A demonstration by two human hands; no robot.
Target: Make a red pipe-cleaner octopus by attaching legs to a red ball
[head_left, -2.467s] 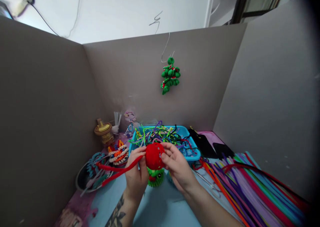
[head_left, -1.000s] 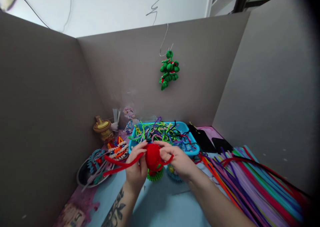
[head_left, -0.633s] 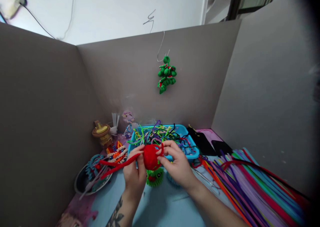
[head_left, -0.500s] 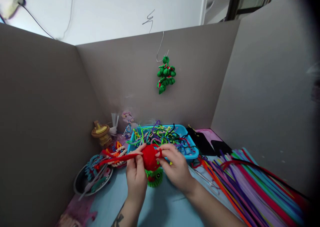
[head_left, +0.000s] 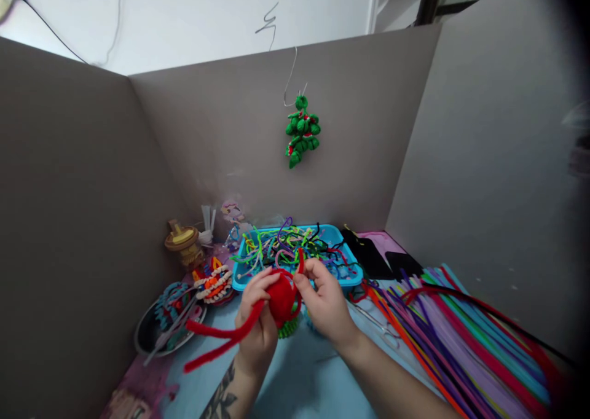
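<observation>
A red fuzzy ball (head_left: 281, 297), apparently of pipe cleaner, sits between my hands above the blue tabletop. My left hand (head_left: 259, 317) is closed round its left side, and two red pipe cleaner tails (head_left: 221, 333) stick out leftward past the fingers. My right hand (head_left: 323, 299) pinches a red pipe cleaner end (head_left: 301, 261) that points upward on the ball's right side, with a loop curving below. Just under the ball shows part of a green fuzzy piece (head_left: 288, 328), mostly hidden.
Behind my hands stands a blue tray (head_left: 357, 276) of tangled pipe cleaner pieces. Long coloured pipe cleaners (head_left: 474, 339) lie at right, near scissors (head_left: 378, 324). At left are a metal bowl (head_left: 141, 339) and a brown pot (head_left: 184, 241). A green ornament (head_left: 303, 130) hangs from wire.
My left hand has turned, and the red tails now angle downward. My right hand has drawn the pinched end upward. The view has shifted slightly.
</observation>
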